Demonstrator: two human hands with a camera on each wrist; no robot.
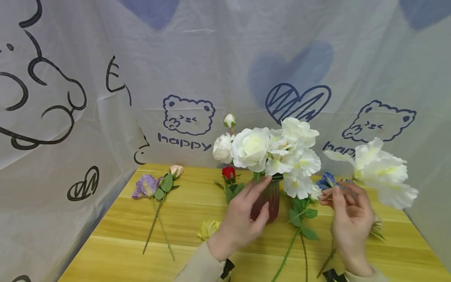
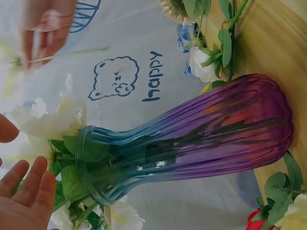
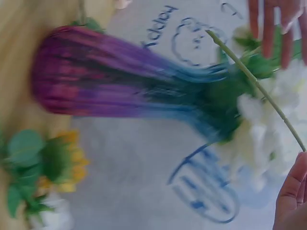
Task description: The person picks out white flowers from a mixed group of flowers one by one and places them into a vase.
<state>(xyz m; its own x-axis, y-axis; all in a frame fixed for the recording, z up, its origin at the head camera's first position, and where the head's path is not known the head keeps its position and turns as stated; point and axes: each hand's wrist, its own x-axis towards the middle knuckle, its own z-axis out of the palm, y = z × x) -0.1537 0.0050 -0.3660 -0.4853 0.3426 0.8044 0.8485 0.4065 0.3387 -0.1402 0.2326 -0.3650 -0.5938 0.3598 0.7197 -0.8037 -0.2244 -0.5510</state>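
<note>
A ribbed glass vase (image 2: 201,139), shading from blue-green at the neck to purple-red at the base, stands upright on the table. White artificial flowers (image 1: 251,149), a large rose among them, fill its mouth. My left hand (image 1: 239,219) is beside the vase neck, just below the blooms, fingers extended and holding nothing. To the right of the vase my right hand (image 1: 354,223) pinches the stem (image 3: 259,86) of a white iris-like flower (image 1: 382,172). The right wrist view has that stem slanting toward the vase mouth, its free end outside the vase.
On the table's left lie a purple flower (image 1: 146,186) and a pale pink rosebud (image 1: 177,170). A red rose (image 1: 229,173) and a yellow flower (image 1: 208,229) are near the vase. Blue flowers (image 1: 327,181) and a sunflower (image 3: 67,160) lie right of it. A printed curtain (image 1: 197,58) hangs behind.
</note>
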